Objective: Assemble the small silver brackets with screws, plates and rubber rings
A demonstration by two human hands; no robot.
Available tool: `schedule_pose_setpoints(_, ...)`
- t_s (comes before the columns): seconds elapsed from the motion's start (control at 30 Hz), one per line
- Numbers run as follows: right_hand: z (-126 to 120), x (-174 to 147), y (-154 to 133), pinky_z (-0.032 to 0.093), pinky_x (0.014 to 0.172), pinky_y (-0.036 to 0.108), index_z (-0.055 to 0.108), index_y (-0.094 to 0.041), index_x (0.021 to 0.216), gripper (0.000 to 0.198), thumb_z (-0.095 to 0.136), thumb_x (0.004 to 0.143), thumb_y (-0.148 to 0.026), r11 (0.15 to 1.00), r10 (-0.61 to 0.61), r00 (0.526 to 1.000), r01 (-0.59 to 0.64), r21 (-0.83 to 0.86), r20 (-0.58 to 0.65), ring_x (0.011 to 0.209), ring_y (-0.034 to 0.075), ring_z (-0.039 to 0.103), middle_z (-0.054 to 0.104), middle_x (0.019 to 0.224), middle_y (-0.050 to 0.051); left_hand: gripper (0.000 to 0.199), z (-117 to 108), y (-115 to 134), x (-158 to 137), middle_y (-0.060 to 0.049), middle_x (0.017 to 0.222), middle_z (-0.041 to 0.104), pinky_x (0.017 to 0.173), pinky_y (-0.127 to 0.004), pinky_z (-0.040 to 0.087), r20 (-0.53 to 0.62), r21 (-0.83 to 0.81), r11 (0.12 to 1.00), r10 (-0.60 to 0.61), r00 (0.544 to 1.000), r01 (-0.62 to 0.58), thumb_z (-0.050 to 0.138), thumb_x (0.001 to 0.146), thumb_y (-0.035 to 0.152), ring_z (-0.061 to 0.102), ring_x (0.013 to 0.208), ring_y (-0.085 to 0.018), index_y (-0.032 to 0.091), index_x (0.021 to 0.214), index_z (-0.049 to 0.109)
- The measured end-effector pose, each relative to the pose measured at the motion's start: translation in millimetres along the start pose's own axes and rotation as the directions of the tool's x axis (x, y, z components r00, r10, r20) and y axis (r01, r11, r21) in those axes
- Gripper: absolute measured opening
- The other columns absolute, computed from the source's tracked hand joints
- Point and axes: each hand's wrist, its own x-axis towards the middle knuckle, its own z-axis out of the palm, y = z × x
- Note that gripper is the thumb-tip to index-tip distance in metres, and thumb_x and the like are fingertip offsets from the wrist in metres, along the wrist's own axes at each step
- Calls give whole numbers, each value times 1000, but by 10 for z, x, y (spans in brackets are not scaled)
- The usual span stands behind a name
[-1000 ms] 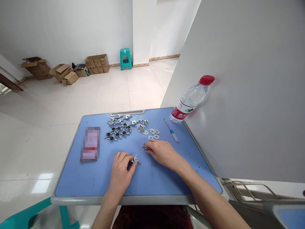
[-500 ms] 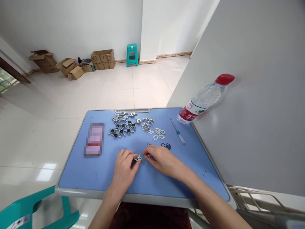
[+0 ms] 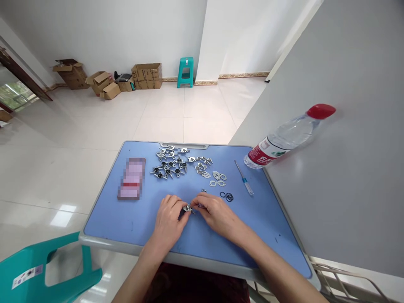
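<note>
Left hand: thumb and fingers clamped on a small metal fitting, held from its left side with the flange roughly face-up. Likely reason: steadies it and leaves the top and right side accessible. Right hand is opposite, fingertips bunched at the fitting's right edge. They hide whatever might be between them, so we can't tell if that grip holds anything.

Layout on our counter looks sorted by kind. Small loose hardware sits just beyond the right fingers, black rings right of that, flat plates behind; probably there for a short right-hand reach. Fittings with black discs are grouped further back left, apart from the loose pieces, likely to avoid mixing. Screwdriver lies at the right, handle toward us, presumably for easy pickup. Bottle stands by the far right edge, out of our hands' way.

Fitting vs grip: between our two hands, out at the left fingertips, not deep in the palm. Flange projects right past thumb and index; a stub shows lower right, under the right fingertips. Can't tell if its underside touches the counter.
</note>
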Motion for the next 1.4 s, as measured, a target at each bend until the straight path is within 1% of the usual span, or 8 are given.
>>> schedule_pose_setpoints(0.2,51,-6,17,46,68,26,67,-18,88,23,49,89,-3,999,-46,999,46,12,-4,74,16,62,67,87,5,6,10,0,-12,-4,87,62,72,-35,46,-3,-15,1000,-10,1000,10,61,87,12,52,83,-21,18,87,62)
schedule_pose_setpoints(0.37,63,5,26,46,67,27,66,-18,86,24,49,88,-2,999,-37,999,37,-5,-5,76,17,63,67,85,4,7,13,3,-4,-4,88,62,72,-35,47,-7,-30,1000,-4,1000,4,61,87,11,52,82,-20,18,87,62)
schedule_pose_setpoints(0.6,79,-4,18,44,65,28,64,-19,86,14,55,89,-9,999,24,999,-25,-41,-34,73,18,63,68,84,4,6,5,10,-8,-4,88,62,73,-36,47,-4,-35,999,-4,1000,4,62,87,11,52,82,-20,17,87,63)
schedule_pose_setpoints(0.8,104,-5,27,45,66,28,65,-20,84,16,54,89,-9,998,3,1000,-4,-68,-17,74,18,64,68,83,3,7,13,3,-6,-4,88,62,73,-36,48,-13,-35,999,1,1000,-2,61,87,11,52,82,-20,18,87,63)
schedule_pose_setpoints(0.97,49,-2,31,45,66,27,67,-20,85,14,56,88,-11,998,12,1000,-13,-59,-18,74,18,64,70,83,3,6,16,4,1,-4,87,62,73,-36,48,-20,-25,1000,-2,1000,1,60,88,14,52,82,-20,18,86,64)
schedule_pose_setpoints(1.13,18,-27,-1,44,63,27,68,-19,88,12,58,88,-14,994,1,999,-5,-112,-38,72,18,65,70,85,3,8,1,13,6,-4,87,63,72,-35,48,-16,-12,1000,-3,1000,2,58,89,15,53,82,-20,19,86,64)
schedule_pose_setpoints(1.27,92,-53,-39,42,59,27,69,-20,90,14,56,88,-15,983,-1,997,-13,-185,-78,70,18,66,71,87,4,9,3,11,4,-4,87,62,72,-36,48,-19,-12,1000,-9,1000,9,58,88,13,53,83,-21,19,85,63)
schedule_pose_setpoints(1.4,181,-67,-52,39,55,26,69,-19,86,15,54,89,-15,967,9,993,-39,-251,-121,66,18,65,70,83,5,9,12,7,0,-4,87,62,73,-36,48,-23,-14,1000,-4,1000,3,58,88,12,53,82,-20,19,86,63)
